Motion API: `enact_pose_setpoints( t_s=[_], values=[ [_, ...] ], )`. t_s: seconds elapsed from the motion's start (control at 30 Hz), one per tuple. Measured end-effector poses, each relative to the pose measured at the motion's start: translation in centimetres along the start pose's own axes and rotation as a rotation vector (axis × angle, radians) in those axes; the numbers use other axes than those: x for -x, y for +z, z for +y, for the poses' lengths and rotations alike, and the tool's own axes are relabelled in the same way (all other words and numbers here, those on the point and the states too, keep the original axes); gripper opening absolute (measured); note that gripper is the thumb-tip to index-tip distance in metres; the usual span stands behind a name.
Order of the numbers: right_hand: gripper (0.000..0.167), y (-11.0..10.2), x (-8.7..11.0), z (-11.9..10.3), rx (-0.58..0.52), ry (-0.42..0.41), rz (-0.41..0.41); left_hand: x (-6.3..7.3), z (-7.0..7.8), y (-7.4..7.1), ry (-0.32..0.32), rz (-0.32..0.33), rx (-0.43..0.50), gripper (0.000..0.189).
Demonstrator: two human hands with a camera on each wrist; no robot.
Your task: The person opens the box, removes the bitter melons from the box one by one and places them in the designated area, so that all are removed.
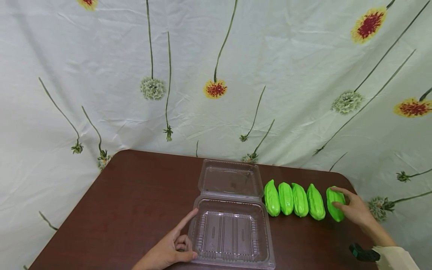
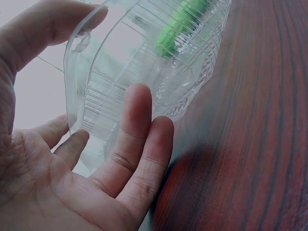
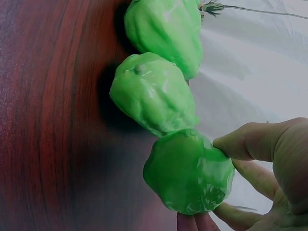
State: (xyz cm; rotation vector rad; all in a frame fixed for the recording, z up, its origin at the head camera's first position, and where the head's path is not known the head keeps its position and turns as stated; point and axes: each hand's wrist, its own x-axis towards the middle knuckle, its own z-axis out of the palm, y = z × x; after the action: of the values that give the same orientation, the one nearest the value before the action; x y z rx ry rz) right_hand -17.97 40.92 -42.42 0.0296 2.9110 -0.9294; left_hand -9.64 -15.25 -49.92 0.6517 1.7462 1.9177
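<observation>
A clear plastic clamshell box [image 1: 233, 262] lies on the table with its lid [image 1: 229, 165] folded back. At its left side is my left hand [image 1: 168, 243], the index finger stretched along the edge and the thumb touching the rim near the front corner. In the left wrist view, two fingers [image 2: 144, 139] lie close to the box's outer wall. My right hand [image 1: 357, 210] holds a bright green, ridged gourd [image 3: 185, 178] at the right end of the row, thumb on one side and fingertips on the other.
Several more green gourds [image 1: 299, 200] lie side by side between the box and my right hand. The dark brown table [image 1: 148, 195] ends at a white floral cloth [image 1: 216, 48] hanging behind it. A dark band [image 1: 364, 253] is around my right wrist.
</observation>
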Motion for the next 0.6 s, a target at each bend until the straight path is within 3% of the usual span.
enact_pose_setpoints(
  t_s=[0.43,0.6],
  values=[
    [0.060,0.4,-0.7,0.9,0.012,0.044,-0.034,0.0,-0.1,0.0,0.020,-0.002,-0.019,0.104],
    [0.060,0.4,-0.8,1.2,0.011,0.040,-0.036,-0.1,0.0,0.0,0.000,0.000,-0.014,0.104]
  ],
)
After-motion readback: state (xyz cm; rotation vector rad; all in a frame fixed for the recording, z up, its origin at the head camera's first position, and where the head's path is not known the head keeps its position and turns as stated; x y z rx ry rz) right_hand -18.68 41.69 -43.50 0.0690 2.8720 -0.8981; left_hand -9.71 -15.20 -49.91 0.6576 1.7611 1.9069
